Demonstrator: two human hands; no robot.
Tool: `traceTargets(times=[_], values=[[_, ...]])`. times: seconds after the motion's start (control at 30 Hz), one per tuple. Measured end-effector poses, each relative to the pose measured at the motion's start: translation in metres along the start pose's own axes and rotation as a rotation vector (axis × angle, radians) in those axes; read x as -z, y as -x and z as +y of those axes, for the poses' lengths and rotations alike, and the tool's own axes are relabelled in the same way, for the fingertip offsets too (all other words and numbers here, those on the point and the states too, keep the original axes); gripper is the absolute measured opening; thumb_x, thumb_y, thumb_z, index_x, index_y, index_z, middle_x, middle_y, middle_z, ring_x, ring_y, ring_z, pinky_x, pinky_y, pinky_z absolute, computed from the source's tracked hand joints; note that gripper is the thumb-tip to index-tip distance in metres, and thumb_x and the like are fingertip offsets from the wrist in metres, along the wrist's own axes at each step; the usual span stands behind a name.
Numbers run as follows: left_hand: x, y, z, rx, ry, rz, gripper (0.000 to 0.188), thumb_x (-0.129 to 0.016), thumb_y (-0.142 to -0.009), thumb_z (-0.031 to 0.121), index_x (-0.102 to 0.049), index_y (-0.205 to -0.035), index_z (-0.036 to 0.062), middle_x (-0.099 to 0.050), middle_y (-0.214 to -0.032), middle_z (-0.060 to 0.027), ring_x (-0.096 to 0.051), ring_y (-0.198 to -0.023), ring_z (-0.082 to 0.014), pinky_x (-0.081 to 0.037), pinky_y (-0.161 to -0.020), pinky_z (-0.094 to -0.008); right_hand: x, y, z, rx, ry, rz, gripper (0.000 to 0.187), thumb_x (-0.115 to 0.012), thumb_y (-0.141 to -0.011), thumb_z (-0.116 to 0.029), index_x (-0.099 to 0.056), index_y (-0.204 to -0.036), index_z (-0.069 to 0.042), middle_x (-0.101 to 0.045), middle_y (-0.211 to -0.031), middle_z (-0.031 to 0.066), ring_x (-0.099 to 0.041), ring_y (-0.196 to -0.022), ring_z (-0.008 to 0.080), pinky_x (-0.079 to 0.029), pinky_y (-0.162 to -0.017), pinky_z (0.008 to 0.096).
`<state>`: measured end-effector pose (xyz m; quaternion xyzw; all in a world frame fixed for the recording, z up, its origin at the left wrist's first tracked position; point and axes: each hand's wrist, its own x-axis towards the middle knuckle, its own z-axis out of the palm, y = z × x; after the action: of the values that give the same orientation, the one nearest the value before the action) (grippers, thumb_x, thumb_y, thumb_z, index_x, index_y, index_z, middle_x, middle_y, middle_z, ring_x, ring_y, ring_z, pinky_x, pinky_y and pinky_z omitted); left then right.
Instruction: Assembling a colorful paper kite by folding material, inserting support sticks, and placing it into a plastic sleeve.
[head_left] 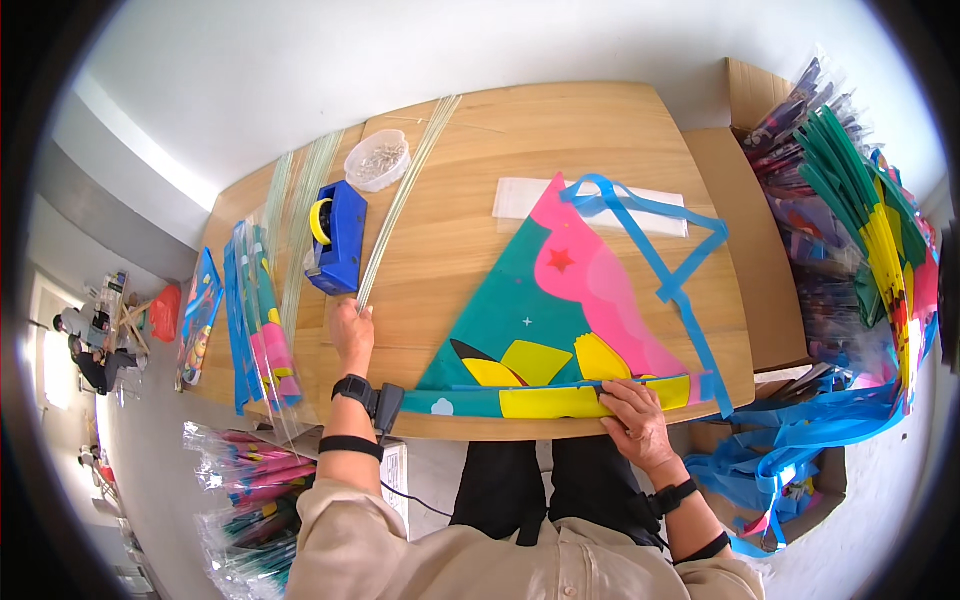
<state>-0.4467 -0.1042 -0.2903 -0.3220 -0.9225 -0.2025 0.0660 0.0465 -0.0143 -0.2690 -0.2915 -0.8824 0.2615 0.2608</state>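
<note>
A triangular kite sail (510, 310) of teal, pink and yellow lies flat before me, point away, its near edge folded into a strip. My right hand (640, 425) rests on that yellow part of the folded edge, fingers laid over it. Left of the sail, my left hand (352, 335) has its fingers closed at the near end of a bundle of thin pale rods (405, 205). Blue ribbon (655, 250) trails from the sail's tip down its right side. Beside the rods stands a blue tape dispenser (343, 235) with a yellow roll.
A clear tub of small pieces (377, 160) and more rods (312, 190) are on the wooden table (590, 130). Folded kites (262, 330) lie at its left edge. A white strip (520, 195) lies beyond the sail. Cartons (735, 220) and packed kites (870, 230) crowd the right.
</note>
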Motion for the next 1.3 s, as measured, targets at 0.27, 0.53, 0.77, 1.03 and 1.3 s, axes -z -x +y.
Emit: traceTargets(times=[0.27,0.53,0.77,1.03,1.3], values=[[-0.003,-0.006,-0.007,-0.128,-0.126,0.053,0.010,-0.059,-0.083,0.004,-0.061,-0.092,0.0020,-0.063,-0.082,-0.0203,-0.063,-0.081,-0.0404,-0.049,-0.070,-0.0487,-0.001,0.001,0.002,-0.015,-0.015,-0.012,0.035,-0.072,-0.073,-0.008,-0.066,-0.109,-0.006,-0.063,-0.123,0.0100,-0.056,-0.118,0.0330,-0.042,-0.099,0.0465],[0.043,0.053,0.014,-0.339,0.482,0.179,0.026,-0.052,-0.085,-0.011,-0.059,-0.104,0.0034,-0.061,-0.090,-0.0131,-0.061,-0.083,-0.0299,-0.049,-0.074,-0.0364,0.000,0.001,-0.001,-0.014,-0.003,-0.003,0.035,-0.071,-0.074,-0.006,-0.066,-0.108,-0.005,-0.063,-0.123,0.0098,-0.056,-0.119,0.0316,-0.042,-0.100,0.0450],[0.074,0.149,0.043,-0.425,0.624,-0.301,0.021,-0.057,-0.080,-0.013,-0.063,-0.091,0.0035,-0.059,-0.086,-0.0116,-0.059,-0.083,-0.0287,-0.049,-0.075,-0.0369,-0.003,0.002,0.001,-0.013,-0.013,-0.008,0.036,-0.072,-0.073,-0.006,-0.067,-0.109,-0.004,-0.064,-0.122,0.0109,-0.055,-0.120,0.0320,-0.042,-0.100,0.0450],[0.048,0.163,0.022,-0.585,0.461,-0.146,0.023,-0.059,-0.076,-0.012,-0.066,-0.089,0.0050,-0.061,-0.089,-0.0112,-0.058,-0.087,-0.0306,-0.049,-0.074,-0.0390,-0.002,0.004,0.001,0.045,0.002,0.016,0.033,-0.072,-0.074,-0.004,-0.067,-0.107,-0.002,-0.064,-0.122,0.0135,-0.056,-0.119,0.0343,-0.044,-0.100,0.0441],[0.053,0.163,0.023,-0.677,0.202,-0.007,0.020,-0.059,-0.072,-0.004,-0.065,-0.089,0.0043,-0.061,-0.090,-0.0087,-0.056,-0.091,-0.0304,-0.047,-0.079,-0.0401,-0.011,0.013,0.013,0.084,-0.031,0.146,0.032,-0.074,-0.071,0.001,-0.060,-0.099,0.000,-0.060,-0.101,0.0158,-0.059,-0.102,0.0375,-0.050,-0.088,0.0438]])
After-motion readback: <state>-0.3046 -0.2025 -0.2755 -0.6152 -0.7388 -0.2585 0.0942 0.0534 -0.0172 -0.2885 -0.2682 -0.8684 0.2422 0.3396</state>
